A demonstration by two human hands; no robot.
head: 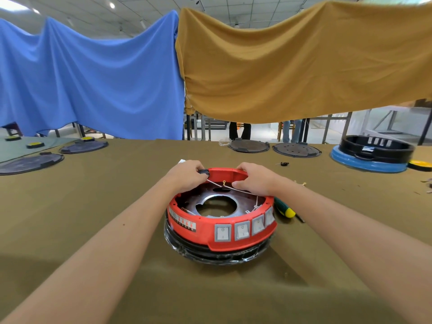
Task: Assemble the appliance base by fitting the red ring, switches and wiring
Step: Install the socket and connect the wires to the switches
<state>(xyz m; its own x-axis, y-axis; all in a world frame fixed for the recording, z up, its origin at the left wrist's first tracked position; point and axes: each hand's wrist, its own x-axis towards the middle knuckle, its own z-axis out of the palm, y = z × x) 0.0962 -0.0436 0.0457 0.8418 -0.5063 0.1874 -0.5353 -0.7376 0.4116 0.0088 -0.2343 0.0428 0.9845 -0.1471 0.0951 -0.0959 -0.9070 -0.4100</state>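
Head view is showing the red ring (219, 232) sitting flat on a black base (217, 254) wrapped in clear film, at the middle of the olive table (93, 230). Its opening is facing straight up, and its panel of four grey switches (243, 230) is facing toward 5 o'clock, nearest the person. A metal plate (218, 204) with a round hole is lying inside the ring.

At the ring's far rim, toward 11 o'clock, the left hand (187, 176) is curling its fingers round a small black part (203, 172), pinching it against the rim. At 1 o'clock the right hand (253, 180) is gripping the rim, fingers bent over the far edge and thumb pointing inward. A white wire (224, 186) is running across the opening between the two hands, slanting from 10 o'clock to 4 o'clock.

A screwdriver (284, 208) with a green and yellow handle is lying just beside the ring at 3 o'clock, its long axis running from 10 to 4 o'clock.
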